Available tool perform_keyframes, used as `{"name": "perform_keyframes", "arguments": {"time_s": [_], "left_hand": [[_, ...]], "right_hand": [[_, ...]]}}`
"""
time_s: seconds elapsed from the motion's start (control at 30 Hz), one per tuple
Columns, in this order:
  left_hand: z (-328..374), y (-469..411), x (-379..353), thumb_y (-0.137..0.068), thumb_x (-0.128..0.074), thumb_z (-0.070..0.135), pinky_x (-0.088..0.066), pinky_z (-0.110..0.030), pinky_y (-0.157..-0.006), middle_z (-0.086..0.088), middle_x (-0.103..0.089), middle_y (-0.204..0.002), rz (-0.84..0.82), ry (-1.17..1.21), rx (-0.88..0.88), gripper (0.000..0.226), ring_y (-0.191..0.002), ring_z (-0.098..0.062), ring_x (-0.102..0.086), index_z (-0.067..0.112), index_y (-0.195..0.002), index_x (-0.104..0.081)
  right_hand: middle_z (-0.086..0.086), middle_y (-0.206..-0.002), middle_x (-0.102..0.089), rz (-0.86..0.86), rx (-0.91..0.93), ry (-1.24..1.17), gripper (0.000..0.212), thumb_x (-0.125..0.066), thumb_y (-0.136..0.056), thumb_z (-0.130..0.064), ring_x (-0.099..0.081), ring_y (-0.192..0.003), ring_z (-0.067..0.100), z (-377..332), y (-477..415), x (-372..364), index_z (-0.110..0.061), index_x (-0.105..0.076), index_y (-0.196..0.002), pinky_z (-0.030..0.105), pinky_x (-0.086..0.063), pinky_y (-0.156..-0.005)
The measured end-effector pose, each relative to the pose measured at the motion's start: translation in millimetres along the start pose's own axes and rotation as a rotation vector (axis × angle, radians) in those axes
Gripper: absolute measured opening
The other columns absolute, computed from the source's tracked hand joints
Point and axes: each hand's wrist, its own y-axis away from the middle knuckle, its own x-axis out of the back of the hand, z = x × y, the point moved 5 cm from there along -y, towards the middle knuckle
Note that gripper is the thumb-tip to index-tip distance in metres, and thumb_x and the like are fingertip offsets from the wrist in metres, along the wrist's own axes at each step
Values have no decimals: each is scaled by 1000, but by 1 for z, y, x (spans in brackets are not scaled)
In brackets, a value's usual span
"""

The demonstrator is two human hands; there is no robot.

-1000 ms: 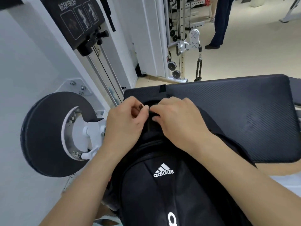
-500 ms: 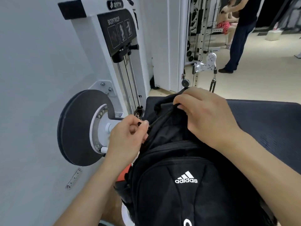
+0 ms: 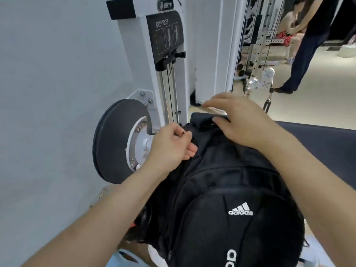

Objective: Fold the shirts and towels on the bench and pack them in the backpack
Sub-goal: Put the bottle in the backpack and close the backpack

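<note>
Black Adidas backpack (image 3: 221, 189) noted on counter (image 3: 327, 143). Its top is gripped by the right hand (image 3: 244, 122); its left-side zipper pull (image 3: 182, 133) is pinched by the left hand (image 3: 171, 147).

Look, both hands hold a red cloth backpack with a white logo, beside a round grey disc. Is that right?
Not quite. The head view shows the cloth backpack is black, not red. The rest stands: the left hand and right hand hold it, it has a white logo, and a round grey disc is beside it.
</note>
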Motion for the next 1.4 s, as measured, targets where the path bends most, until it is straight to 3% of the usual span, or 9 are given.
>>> {"name": "perform_keyframes", "arguments": {"time_s": [0.1,0.23,0.43,0.6,0.73,0.8,0.87,1.2,1.4], "left_hand": [[-12,-3,-12,-97,-55,16,-60,-31,-60,-8,-71,-63,-37,22,1,17,-59,-20,-69,4,-86,-54],[-13,-3,-23,-96,-58,18,-56,-26,-58,-4,-71,-62,-81,-42,-31,17,-58,-14,-69,9,-81,-56],[-66,17,4,-93,-53,38,-48,-34,-67,7,-64,-69,63,-606,-3,20,-70,-11,-59,27,-77,-50],[-80,29,16,-95,-52,33,-42,-31,-62,4,-59,-72,83,-690,-103,19,-68,-11,-52,25,-79,-48],[-87,20,20,-93,-57,33,-42,-30,-65,2,-61,-72,45,-688,-85,20,-69,-13,-54,20,-80,-51],[-91,13,24,-91,-61,33,-39,-27,-62,3,-59,-70,25,-654,-54,20,-68,-13,-52,19,-78,-53],[-91,6,29,-87,-66,31,-39,-27,-59,5,-58,-67,-2,-566,-16,21,-64,-12,-51,21,-74,-55],[-116,-16,52,-77,-79,28,-54,-31,-76,1,-73,-88,-386,-623,338,11,-83,-18,-65,20,-72,-74],[-106,-37,32,-82,-76,17,-58,-26,-75,-4,-70,-77,-710,-797,540,22,-76,-17,-66,2,-98,-73]], "right_hand": [[-10,-124,-58,-119,45,-34,32,-52,-95,-24,-53,-116,15,-26,30,-25,-28,-58,-126,40,-48,-92],[-2,-118,-67,-114,-156,-124,31,-57,-95,-18,-59,-110,20,-2,43,-47,-26,-65,-123,39,-45,-96],[-8,-95,-72,3,-384,-167,18,-66,-90,-12,-64,-97,17,47,62,-46,-24,-74,-101,30,-48,-92],[0,-104,-71,-266,-480,-39,20,-62,-87,-10,-63,-102,25,68,47,-55,-26,-72,-95,37,-50,-93],[5,-112,-61,-245,-214,293,23,-54,-92,-24,-53,-104,28,13,26,-41,-19,-63,-113,36,-46,-80],[-1,-116,-56,-166,2,267,29,-56,-92,-36,-48,-110,24,-40,24,-48,-23,-58,-117,36,-45,-78],[-4,-117,-53,-306,118,205,30,-58,-91,-41,-49,-112,21,-71,28,-85,-25,-57,-117,34,-45,-75],[-9,-80,-51,-204,177,114,11,-72,-84,-33,-60,-86,21,-38,32,-117,-23,-67,-84,27,-31,-57],[-7,-62,-53,-110,287,80,24,-90,-59,-26,-57,-55,22,-44,35,-107,-23,-67,-63,23,-30,-51]]}}
